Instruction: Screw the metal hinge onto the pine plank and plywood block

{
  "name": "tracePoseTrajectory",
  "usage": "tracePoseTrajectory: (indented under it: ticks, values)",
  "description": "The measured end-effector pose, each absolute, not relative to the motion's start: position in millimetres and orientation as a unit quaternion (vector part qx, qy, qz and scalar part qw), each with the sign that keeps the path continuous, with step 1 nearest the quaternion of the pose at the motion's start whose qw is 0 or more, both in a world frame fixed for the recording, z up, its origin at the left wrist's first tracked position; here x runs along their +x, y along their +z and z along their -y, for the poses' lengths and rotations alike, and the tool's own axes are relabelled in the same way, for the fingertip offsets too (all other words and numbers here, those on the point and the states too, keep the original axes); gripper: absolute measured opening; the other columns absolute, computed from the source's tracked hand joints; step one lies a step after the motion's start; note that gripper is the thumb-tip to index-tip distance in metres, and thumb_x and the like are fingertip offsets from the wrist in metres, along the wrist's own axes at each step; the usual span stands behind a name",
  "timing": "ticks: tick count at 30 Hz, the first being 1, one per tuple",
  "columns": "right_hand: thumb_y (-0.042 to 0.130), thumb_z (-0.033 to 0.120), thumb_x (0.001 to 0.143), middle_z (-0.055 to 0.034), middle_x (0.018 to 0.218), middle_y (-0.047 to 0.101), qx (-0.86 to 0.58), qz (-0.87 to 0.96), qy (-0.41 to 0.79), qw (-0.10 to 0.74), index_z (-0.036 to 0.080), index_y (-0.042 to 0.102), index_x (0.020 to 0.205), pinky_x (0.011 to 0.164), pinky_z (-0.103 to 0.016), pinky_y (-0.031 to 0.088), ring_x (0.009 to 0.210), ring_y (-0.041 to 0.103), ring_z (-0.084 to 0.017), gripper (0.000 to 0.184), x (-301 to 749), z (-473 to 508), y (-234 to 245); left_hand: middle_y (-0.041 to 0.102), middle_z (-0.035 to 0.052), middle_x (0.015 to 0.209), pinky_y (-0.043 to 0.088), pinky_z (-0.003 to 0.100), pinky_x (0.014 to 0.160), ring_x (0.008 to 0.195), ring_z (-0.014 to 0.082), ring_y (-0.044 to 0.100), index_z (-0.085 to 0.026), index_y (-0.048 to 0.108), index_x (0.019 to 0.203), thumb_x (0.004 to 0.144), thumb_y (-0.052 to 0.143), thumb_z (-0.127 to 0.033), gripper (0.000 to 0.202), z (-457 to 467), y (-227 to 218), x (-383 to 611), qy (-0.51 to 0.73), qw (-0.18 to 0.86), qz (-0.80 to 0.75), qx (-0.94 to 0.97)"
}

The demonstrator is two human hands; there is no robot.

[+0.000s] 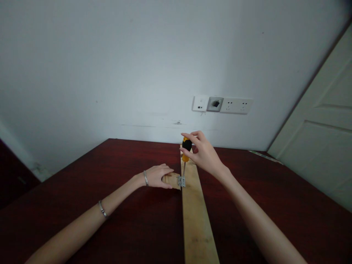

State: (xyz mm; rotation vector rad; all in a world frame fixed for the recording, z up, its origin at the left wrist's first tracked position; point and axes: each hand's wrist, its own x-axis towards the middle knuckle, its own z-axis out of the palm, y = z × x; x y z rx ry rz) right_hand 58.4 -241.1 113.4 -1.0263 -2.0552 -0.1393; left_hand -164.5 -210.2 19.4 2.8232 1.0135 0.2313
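A long pale wooden plank lies on the dark red table, running away from me. A small wooden block sits against its left edge, joined to it by a small metal hinge. My left hand is closed over the block, pressing it down. My right hand grips the black and yellow handle of a screwdriver, held upright with its shaft reaching down to the hinge.
A white wall stands behind the table with a row of sockets and a switch. A pale panelled door is at the right. The table's far edge meets the wall.
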Motion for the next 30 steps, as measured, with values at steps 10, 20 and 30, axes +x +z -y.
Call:
tracePoseTrajectory:
  ticks: [10, 20, 30]
  values:
    - [0.049, 0.018, 0.079, -0.0093, 0.112, 0.051, -0.4, 0.823, -0.04, 0.402, 0.023, 0.042, 0.131, 0.071, -0.035, 0.053, 0.085, 0.057, -0.019, 0.053, 57.1, 244.3, 116.0, 0.06, 0.0124, 0.106, 0.047, 0.034, 0.084, 0.097, 0.0254, 0.057, -0.012, 0.053, 0.12, 0.07, 0.068, -0.052, 0.066, 209.7, 17.9, -165.0, 0.089, 0.066, -0.329, 0.938]
    - [0.057, 0.035, 0.082, -0.0085, 0.107, 0.046, -0.41, 0.804, -0.051, 0.427, 0.025, 0.055, 0.115, 0.067, -0.035, 0.054, 0.078, 0.056, -0.018, 0.035, 58.5, 242.7, 114.2, 0.06, 0.0114, 0.107, 0.046, 0.034, 0.085, 0.098, 0.0249, 0.056, -0.015, 0.053, 0.121, 0.07, 0.066, -0.054, 0.066, 208.4, 16.1, -166.1, 0.094, 0.065, -0.325, 0.939]
    - [0.054, 0.03, 0.082, -0.0111, 0.119, 0.046, -0.391, 0.824, -0.041, 0.408, 0.023, 0.047, 0.126, 0.071, -0.037, 0.054, 0.093, 0.057, -0.022, 0.045, 56.5, 247.6, 116.5, 0.06, 0.0116, 0.107, 0.046, 0.034, 0.086, 0.097, 0.0249, 0.056, -0.014, 0.053, 0.12, 0.07, 0.068, -0.051, 0.064, 209.7, 17.9, -164.4, 0.088, 0.063, -0.326, 0.939]
